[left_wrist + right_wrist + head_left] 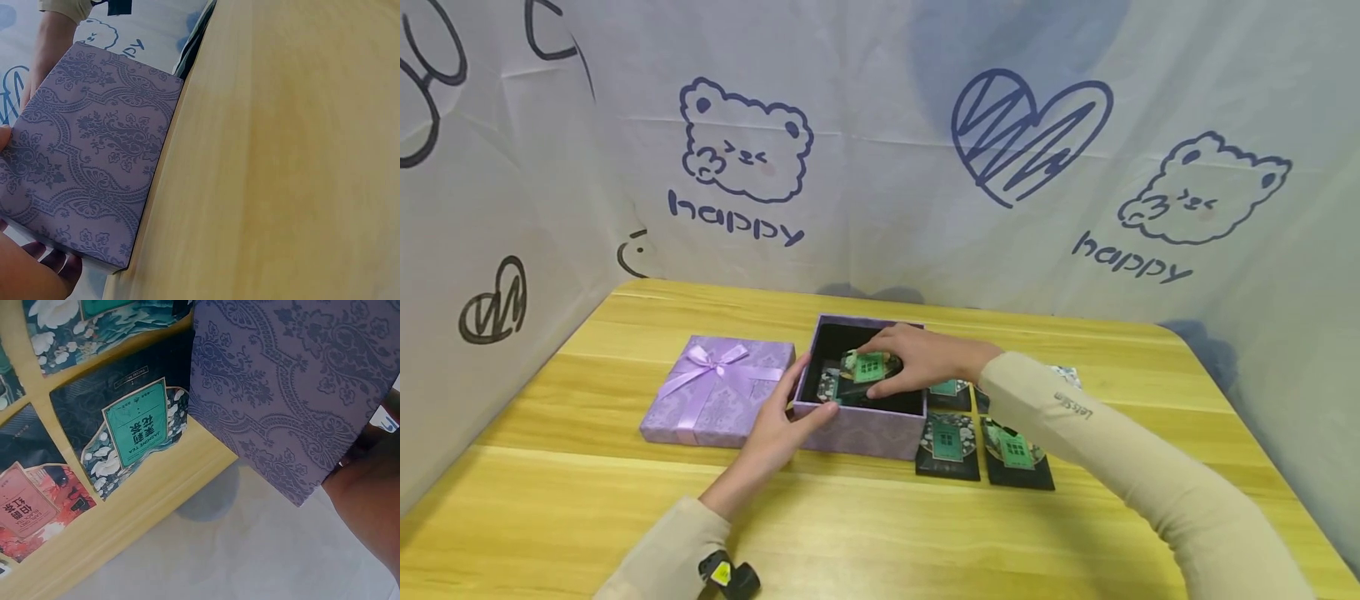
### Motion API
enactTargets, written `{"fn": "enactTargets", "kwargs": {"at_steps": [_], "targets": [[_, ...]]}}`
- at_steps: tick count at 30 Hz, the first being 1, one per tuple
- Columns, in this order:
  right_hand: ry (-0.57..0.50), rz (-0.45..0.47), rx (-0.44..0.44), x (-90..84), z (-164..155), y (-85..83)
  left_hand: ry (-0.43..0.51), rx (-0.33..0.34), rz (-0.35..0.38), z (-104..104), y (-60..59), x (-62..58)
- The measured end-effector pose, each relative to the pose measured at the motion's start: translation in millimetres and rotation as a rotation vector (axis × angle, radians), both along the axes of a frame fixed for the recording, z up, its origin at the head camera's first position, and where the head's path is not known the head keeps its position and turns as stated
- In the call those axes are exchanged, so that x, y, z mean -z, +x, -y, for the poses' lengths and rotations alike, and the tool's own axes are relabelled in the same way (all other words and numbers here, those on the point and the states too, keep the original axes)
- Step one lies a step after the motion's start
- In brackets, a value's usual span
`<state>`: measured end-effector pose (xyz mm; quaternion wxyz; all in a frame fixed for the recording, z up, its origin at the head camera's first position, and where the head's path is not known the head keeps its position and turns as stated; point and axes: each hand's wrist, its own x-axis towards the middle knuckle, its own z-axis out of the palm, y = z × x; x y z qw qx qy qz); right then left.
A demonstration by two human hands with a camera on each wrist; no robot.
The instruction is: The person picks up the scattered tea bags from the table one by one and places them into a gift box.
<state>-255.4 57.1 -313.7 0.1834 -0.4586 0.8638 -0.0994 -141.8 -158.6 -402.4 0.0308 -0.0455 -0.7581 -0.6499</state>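
A purple patterned gift box (865, 432) stands uncovered on the table, its inside black. My left hand (778, 421) grips its front left corner, thumb over the front rim and fingers along the left side; the left wrist view shows that hand (25, 269) at the box wall (94, 144). Inside the box, my right hand (921, 358) pinches a dark tea packet with a green label (868, 365). Another packet (829, 385) shows beside it in the box. In the right wrist view, the box wall (294, 381) hides the right fingers.
The purple lid with a ribbon bow (718, 387) lies left of the box. Several tea packets (947, 446) lie in rows at its right, among them a jasmine tea packet (136, 428) and a red-labelled one (31, 509). A white printed cloth (880, 167) hangs behind the table.
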Motion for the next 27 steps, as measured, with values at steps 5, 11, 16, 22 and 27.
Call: {"fn": "enactTargets", "kwargs": {"at_steps": [5,11,16,22,27], "targets": [[0.009,-0.004,-0.003,1.7,0,-1.0,-0.002,-0.003,0.000,0,-0.3,0.0],[0.027,-0.018,0.003,5.6,1,-2.7,-0.008,-0.010,0.000,-1,-1.1,0.6],[-0.001,-0.043,-0.005,8.9,1,-4.7,-0.002,-0.012,0.001,-1,-1.0,1.0],[-0.070,-0.098,-0.001,7.0,-5,-4.4,-0.004,-0.009,0.001,-1,-0.9,1.6],[-0.118,-0.125,0.055,-3.7,-16,-4.1,-0.001,-0.018,0.012,-1,-0.7,0.9]]}}
